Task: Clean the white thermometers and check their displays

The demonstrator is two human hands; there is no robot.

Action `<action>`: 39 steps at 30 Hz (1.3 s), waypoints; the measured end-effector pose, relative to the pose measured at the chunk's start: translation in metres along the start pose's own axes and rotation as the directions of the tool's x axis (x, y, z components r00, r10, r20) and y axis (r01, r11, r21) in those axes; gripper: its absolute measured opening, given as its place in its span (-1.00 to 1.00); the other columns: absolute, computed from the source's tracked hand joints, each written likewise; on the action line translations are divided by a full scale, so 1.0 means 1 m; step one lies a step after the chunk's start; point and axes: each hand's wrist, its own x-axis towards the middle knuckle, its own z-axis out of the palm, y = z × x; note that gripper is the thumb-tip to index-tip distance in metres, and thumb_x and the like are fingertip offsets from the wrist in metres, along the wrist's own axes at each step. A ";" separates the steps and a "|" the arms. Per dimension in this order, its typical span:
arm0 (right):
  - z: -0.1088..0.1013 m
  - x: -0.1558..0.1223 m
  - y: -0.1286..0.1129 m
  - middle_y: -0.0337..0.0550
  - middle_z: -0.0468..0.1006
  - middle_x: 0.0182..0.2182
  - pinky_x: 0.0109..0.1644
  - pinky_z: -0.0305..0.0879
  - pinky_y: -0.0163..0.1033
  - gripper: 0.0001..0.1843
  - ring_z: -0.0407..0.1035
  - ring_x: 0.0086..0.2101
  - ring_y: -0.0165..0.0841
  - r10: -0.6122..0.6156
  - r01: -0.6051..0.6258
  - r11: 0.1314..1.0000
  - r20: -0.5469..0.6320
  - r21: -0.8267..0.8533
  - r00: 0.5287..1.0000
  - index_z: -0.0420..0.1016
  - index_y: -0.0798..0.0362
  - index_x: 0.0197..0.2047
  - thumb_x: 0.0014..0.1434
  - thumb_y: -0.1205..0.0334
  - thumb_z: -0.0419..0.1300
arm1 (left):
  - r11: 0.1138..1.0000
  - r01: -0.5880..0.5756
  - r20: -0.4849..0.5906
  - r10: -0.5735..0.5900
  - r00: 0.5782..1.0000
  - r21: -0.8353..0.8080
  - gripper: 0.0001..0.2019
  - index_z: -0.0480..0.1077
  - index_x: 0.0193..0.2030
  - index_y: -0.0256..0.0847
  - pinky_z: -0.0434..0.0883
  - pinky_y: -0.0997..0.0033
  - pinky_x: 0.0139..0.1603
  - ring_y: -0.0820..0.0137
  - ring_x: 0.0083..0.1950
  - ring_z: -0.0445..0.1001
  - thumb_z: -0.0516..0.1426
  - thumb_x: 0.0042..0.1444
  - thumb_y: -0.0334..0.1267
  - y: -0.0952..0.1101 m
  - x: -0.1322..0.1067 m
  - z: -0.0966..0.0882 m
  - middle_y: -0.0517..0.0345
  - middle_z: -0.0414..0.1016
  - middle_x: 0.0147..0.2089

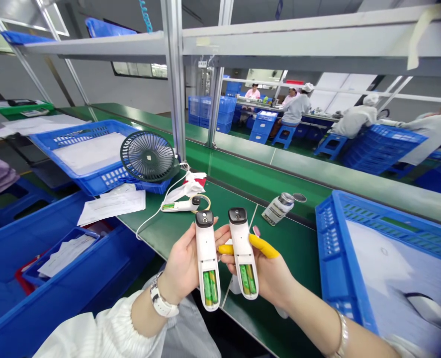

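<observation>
Green bench [302, 253] down below, left hand [182, 262] gripping one white handheld device [206, 248], right hand [270, 273] gripping a matching device [240, 243], so they're side by side, just apart, roughly parallel, black heads [204, 219] pointing away, open battery bays [210, 288] nearest the body.

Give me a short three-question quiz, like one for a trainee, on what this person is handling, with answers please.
1. True or false: the left hand holds one white device and the right hand a second device, both showing green batteries.
2. The watch is worn on which side? A) left; B) right; C) both.
3. Fill the gap: a third device lies on the green bench, near a round dark ____.

Key: 1. True. 2. A. 3. fan.
</observation>
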 end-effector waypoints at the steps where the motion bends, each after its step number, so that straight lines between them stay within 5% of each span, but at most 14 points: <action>1: 0.000 0.000 0.000 0.16 0.59 -0.30 -0.18 0.33 -0.19 -0.47 0.51 -0.31 -0.23 -0.003 0.003 1.000 0.002 0.000 1.000 0.41 0.27 -0.05 0.28 -0.02 -0.13 | 1.000 0.001 -0.002 -0.001 1.000 -0.001 -0.45 -0.11 0.34 -0.29 0.17 0.14 0.24 0.12 0.26 0.21 -0.12 0.28 -0.11 0.000 0.000 0.001 -0.31 0.24 0.22; 11: 0.000 -0.002 -0.002 0.12 0.58 -0.28 -0.20 0.32 -0.22 -0.52 0.50 -0.29 -0.24 -0.001 0.001 1.000 0.028 0.006 1.000 0.42 0.26 -0.06 0.26 0.01 -0.05 | 1.000 -0.005 -0.001 0.005 1.000 0.017 -0.47 -0.05 0.32 -0.31 0.17 0.13 0.25 0.11 0.26 0.22 -0.11 0.27 -0.12 -0.001 -0.003 0.002 -0.30 0.26 0.21; 20: 0.002 -0.002 -0.001 0.13 0.57 -0.29 -0.23 0.32 -0.22 -0.45 0.48 -0.33 -0.24 -0.010 0.009 1.000 0.014 0.022 1.000 0.40 0.25 -0.06 0.27 -0.07 -0.13 | 0.999 0.005 -0.076 -0.002 0.997 0.036 -0.57 0.20 0.17 -0.31 0.26 0.12 0.19 0.10 0.23 0.26 -0.07 0.26 -0.12 -0.001 0.000 0.005 -0.26 0.29 0.19; 25: 0.000 -0.001 0.000 -0.07 0.51 -0.50 -0.37 0.30 -0.31 -0.61 0.37 -0.54 -0.40 -0.049 0.050 0.999 -0.054 0.003 0.997 0.43 0.19 -0.15 0.26 0.07 -0.06 | 0.996 0.013 -0.265 0.011 0.964 0.089 -0.62 0.38 -0.10 -0.47 0.49 0.41 -0.19 0.33 -0.22 0.53 -0.01 0.22 -0.12 0.000 0.000 -0.002 -0.15 0.49 -0.21; 28: 0.000 -0.002 0.000 -0.05 0.49 -0.51 -0.34 0.32 -0.30 -0.64 0.36 -0.52 -0.41 -0.039 0.038 0.999 -0.092 -0.015 0.995 0.44 0.23 -0.18 0.24 0.17 -0.07 | 0.988 0.022 -0.339 0.032 0.940 0.152 -0.63 0.41 -0.24 -0.50 0.45 0.59 -0.43 0.53 -0.48 0.42 0.05 0.18 -0.11 0.000 0.000 -0.007 0.03 0.41 -0.44; 31: 0.000 -0.003 0.001 -0.07 0.51 -0.41 -0.23 0.36 -0.25 -0.77 0.39 -0.43 -0.39 -0.037 0.037 0.999 -0.051 0.004 0.998 0.43 0.19 -0.18 0.15 0.23 0.09 | 0.977 -0.041 -0.334 0.112 0.936 0.210 -0.68 0.39 -0.23 -0.41 0.41 0.63 -0.50 0.59 -0.51 0.35 0.08 0.16 -0.11 -0.001 0.001 -0.010 0.11 0.37 -0.39; 39: 0.003 -0.004 0.005 -0.16 0.47 -0.20 -0.08 0.37 -0.18 -0.38 0.42 -0.24 -0.37 -0.099 0.098 0.988 0.002 -0.118 0.995 0.30 0.05 -0.05 -0.17 0.16 0.42 | 0.947 -0.131 -0.300 0.220 0.928 0.292 -0.62 0.38 -0.28 -0.34 0.38 0.58 -0.50 0.59 -0.51 0.31 0.03 0.15 0.02 -0.004 0.002 -0.011 0.10 0.36 -0.35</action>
